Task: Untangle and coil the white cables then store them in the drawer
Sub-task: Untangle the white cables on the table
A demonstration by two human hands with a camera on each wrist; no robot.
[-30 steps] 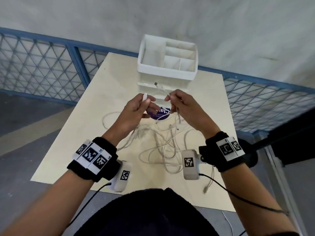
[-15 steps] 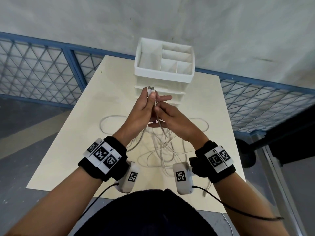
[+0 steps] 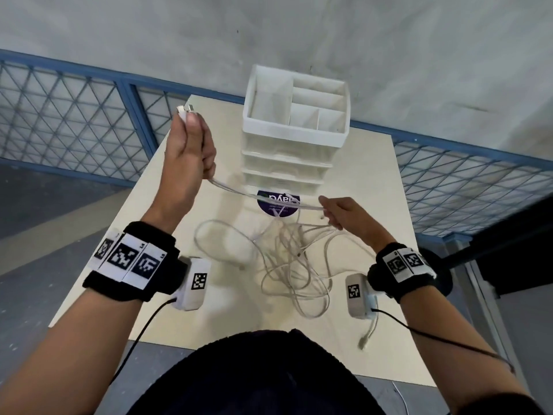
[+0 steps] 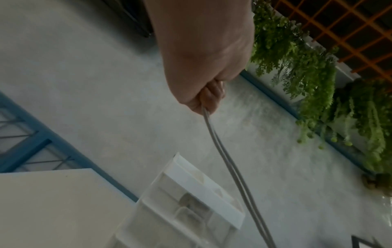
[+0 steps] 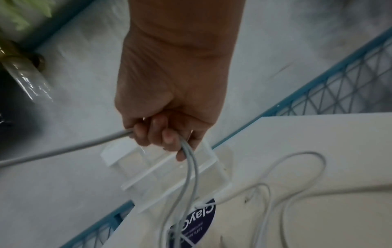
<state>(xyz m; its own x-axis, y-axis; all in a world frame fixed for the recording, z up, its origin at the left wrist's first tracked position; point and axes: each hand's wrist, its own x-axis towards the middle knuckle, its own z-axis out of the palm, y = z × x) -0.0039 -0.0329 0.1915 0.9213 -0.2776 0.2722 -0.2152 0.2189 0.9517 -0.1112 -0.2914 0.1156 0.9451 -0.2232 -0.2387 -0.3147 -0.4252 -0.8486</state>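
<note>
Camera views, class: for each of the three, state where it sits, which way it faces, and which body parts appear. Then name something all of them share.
Head: worn high, looking down at the table; shows both forearms, left hand, right hand.
Left wrist: looks along the left hand toward the wall.
Right wrist: looks along the right hand toward the table.
Shared: the held white cable and the drawer unit.

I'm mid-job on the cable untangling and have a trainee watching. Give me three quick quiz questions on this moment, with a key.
1. True or false: both plugs of the doubled cable stick out above the left hand.
2. What does the right hand grip?
A. a drawer handle
B. the doubled cable
C. nothing
3. Where is the rest of the cable tangle?

Key:
1. True.
2. B.
3. On the table, in front of the drawer unit, whose drawers look shut.
</note>
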